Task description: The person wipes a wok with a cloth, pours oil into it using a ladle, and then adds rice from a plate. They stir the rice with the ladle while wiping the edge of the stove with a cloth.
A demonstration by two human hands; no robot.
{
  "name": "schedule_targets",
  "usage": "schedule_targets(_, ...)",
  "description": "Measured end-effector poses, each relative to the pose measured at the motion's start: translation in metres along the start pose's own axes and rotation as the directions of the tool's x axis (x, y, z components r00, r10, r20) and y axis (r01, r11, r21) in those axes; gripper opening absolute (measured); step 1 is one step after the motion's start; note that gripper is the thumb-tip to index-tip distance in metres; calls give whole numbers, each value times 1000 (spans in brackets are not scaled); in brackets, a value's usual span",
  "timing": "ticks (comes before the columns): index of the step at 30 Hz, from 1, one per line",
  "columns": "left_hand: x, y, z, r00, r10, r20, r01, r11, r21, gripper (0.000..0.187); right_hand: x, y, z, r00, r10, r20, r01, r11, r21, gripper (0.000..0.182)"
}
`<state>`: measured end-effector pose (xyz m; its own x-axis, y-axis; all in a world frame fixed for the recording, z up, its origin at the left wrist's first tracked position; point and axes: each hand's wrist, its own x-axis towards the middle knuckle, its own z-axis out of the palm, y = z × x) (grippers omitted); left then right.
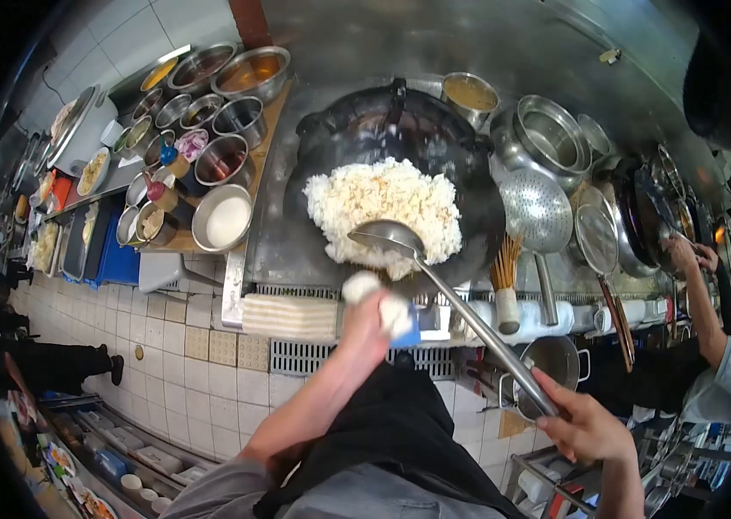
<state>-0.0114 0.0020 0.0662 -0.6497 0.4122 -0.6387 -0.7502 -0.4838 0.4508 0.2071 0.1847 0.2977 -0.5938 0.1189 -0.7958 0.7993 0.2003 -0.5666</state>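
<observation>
A black wok [469, 177] sits on the steel range, holding a mound of white fried rice [383, 203]. My right hand [586, 424] grips the long handle of a steel ladle [387, 235], whose bowl rests on the near side of the rice. My left hand [365, 316] is at the wok's near rim, closed on a white cloth [393, 307] wrapped over the wok's edge or handle.
Left of the wok stand several steel bowls of seasonings [220, 160] on a wooden board. A perforated skimmer [536, 208], pots [551, 130] and a bamboo brush [505, 277] lie to the right. Another person's arm [707, 303] works at a wok at far right.
</observation>
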Motion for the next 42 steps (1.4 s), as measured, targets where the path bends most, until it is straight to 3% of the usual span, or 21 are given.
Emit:
schedule_targets(4, 75, -9, -14, 994, 25, 103, -31, 998, 51, 5, 69, 20, 9, 988, -86, -130, 56, 975, -215, 63)
schedule_targets(6, 34, -26, -44, 999, 37, 38, -40, 995, 92, 27, 111, 46, 5, 764, -605, -224, 436, 740, -513, 64)
schedule_targets(7, 15, -40, -65, 994, 102, 29, -105, 984, 147, 41, 96, 24, 13, 884, -376, -278, 210, 851, -482, 63)
schedule_targets(10, -8, -44, -82, 998, 61, 21, -63, 992, 112, 37, 74, 23, 23, 919, -303, -254, 162, 875, -456, 64)
schedule_targets(11, -9, -34, -68, 997, 60, -41, -57, 995, 81, 32, 66, 31, 28, 889, -387, -244, 271, 875, -400, 64)
schedule_targets(12, 13, -25, -62, 999, 8, 50, -9, 1000, 19, 17, 56, 37, 32, 853, -466, -234, 375, 861, -344, 65)
schedule_targets(15, 41, -1, -33, 991, -78, 106, 74, 997, 35, 12, 3, 1, 19, 989, -109, -105, 77, 960, -270, 66)
schedule_targets(17, -11, 10, -9, 1000, 10, 23, -11, 997, 74, 10, -8, -7, 11, 998, -49, -50, 38, 978, -204, 66)
schedule_targets(19, -10, 17, -2, 999, -47, 22, 44, 995, 87, 11, 1, -2, 13, 998, 48, 28, -45, 992, -120, 66)
schedule_targets(21, 42, 4, -15, 991, 5, 130, -21, 993, 119, 14, 47, 15, 20, 930, -325, -172, 220, 866, -449, 63)
schedule_targets(24, 34, -26, -54, 997, 59, 57, -65, 991, 119, 26, 99, 25, 26, 792, -541, -283, 316, 760, -568, 60)
schedule_targets(25, 15, -37, -68, 994, 107, -33, -100, 981, 165, 29, 95, 11, 33, 843, -419, -337, 189, 817, -545, 58)
schedule_targets(28, -9, -28, -90, 999, 37, 36, -43, 981, 188, 34, 66, -5, 39, 886, -354, -299, 216, 887, -409, 59)
schedule_targets(29, 3, -15, -73, 998, 34, -57, -28, 993, 112, 26, 52, -7, 43, 872, -369, -320, 289, 918, -271, 59)
schedule_targets(31, 53, 21, -48, 996, -33, 79, 23, 993, 114, 14, 43, -5, 52, 866, -379, -328, 353, 926, -137, 60)
schedule_targets(33, 95, 31, -28, 994, 40, 100, -56, 986, 159, 14, 44, -6, 52, 817, -387, -427, 481, 866, 136, 62)
schedule_targets(35, 120, 35, -21, 995, 27, 97, -39, 993, 115, 13, 77, -23, 54, 787, -439, -435, 557, 808, 193, 64)
schedule_targets(37, 120, 39, -13, 996, -78, 54, 70, 989, 129, 10, 119, -32, 58, 845, -356, -399, 526, 688, 501, 66)
schedule_targets(39, 124, 40, -8, 991, -137, 6, 135, 982, 131, 10, 165, -17, 63, 926, -254, -281, 376, 694, 614, 64)
schedule_targets(41, 143, 29, -25, 978, -181, 102, 168, 978, 121, 10, 177, 14, 61, 950, -259, -177, 309, 674, 672, 61)
schedule_targets(42, 137, 18, -34, 977, -92, 190, 80, 995, 67, 8, 155, 17, 65, 927, -275, -255, 368, 533, 762, 62)
